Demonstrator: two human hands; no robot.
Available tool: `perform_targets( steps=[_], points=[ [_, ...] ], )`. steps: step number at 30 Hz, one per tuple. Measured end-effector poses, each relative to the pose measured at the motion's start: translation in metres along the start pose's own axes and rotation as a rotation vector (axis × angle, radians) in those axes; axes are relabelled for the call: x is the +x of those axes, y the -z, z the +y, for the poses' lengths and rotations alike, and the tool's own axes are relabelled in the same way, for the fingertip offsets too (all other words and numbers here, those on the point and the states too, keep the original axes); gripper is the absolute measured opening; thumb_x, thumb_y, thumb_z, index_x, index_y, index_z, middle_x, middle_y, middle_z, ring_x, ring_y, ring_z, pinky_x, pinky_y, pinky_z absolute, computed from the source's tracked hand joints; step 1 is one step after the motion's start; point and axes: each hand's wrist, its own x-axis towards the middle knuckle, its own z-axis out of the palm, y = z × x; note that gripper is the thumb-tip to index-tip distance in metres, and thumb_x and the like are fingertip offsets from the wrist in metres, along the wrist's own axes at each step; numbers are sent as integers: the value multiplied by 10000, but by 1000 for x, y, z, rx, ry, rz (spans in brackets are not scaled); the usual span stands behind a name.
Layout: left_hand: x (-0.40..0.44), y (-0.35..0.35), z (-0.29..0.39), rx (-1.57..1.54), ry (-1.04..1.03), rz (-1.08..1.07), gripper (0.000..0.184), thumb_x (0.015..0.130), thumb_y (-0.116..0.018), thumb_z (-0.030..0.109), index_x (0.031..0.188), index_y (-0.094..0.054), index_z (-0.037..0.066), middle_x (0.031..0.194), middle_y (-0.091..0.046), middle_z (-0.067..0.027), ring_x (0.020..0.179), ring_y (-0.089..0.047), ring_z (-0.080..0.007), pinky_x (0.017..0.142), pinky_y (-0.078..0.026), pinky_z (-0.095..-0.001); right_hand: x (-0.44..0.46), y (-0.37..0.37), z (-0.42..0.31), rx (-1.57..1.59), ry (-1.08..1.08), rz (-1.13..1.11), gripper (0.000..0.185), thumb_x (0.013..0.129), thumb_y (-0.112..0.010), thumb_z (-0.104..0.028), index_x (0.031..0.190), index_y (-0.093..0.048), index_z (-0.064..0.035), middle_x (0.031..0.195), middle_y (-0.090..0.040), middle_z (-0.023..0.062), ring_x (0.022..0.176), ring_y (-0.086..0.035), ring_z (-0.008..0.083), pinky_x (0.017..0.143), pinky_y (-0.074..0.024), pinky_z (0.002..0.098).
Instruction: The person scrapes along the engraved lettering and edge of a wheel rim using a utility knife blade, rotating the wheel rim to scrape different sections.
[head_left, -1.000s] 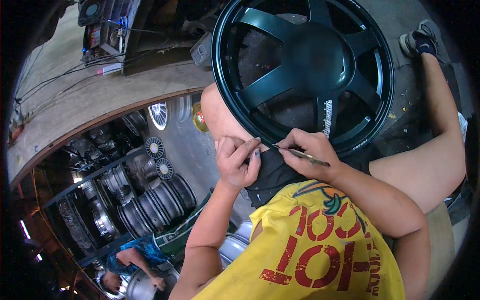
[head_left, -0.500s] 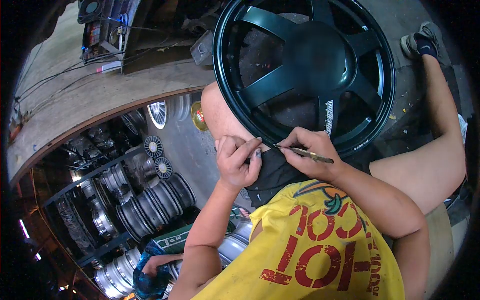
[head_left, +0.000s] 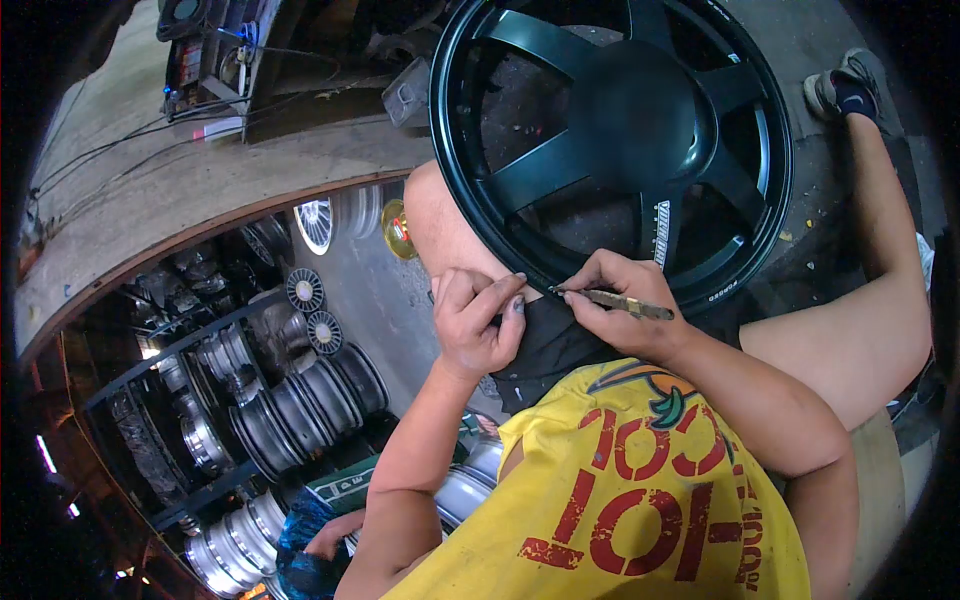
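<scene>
A large dark green alloy wheel (head_left: 530, 186) leans across my lap, with white lettering on one spoke and "FORGED" on its rim. My right hand (head_left: 625, 305) pinches a slim pointed metal tool (head_left: 640, 305), mottled and pen-like, its exact kind unclear. The tool's tip is at the near edge of the rim. Just left of it, my left hand (head_left: 478, 318) is closed, fingers curled, with the index fingertip against or very near the rim. Whatever those fingers may hold is hidden. Dark smudges mark the left fingertips.
A rack of silver wheels (head_left: 310, 405) stands at the left, near another person's arm (head_left: 333, 533). A gold round part (head_left: 397, 230) and a white-spoked wheel (head_left: 315, 226) lie beyond my knee. Cables (head_left: 120, 150) cross the wooden bench (head_left: 330, 150) at the upper left.
The tool's back end has swung slightly to the right, and my right hand has shifted a little with it. My left hand and the wheel look nearly unchanged. The other person's arm has moved slightly.
</scene>
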Motion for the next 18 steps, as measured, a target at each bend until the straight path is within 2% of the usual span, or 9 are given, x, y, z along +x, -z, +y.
perform_targets(
  steps=[13, 18],
  points=[
    [1, -1, 1, -13, -1, 14, 232, 762, -738, 69, 984, -806, 46, 771, -563, -56, 737, -538, -236, 758, -404, -389, 0, 1, -5, -1, -41, -20, 174, 885, -778, -138, 961, -689, -9, 818, -741, 186, 781, -780, 322, 696, -585, 383],
    [0, -1, -1, -4, -1, 12, 263, 745, -762, 95, 999, -822, 60, 763, -555, -49, 724, -542, -234, 732, -394, -384, 0, 0, -4, -59, 20, 10, 171, 886, -774, -135, 967, -694, -7, 843, -750, 197, 797, -780, 337, 709, -589, 388]
  ],
)
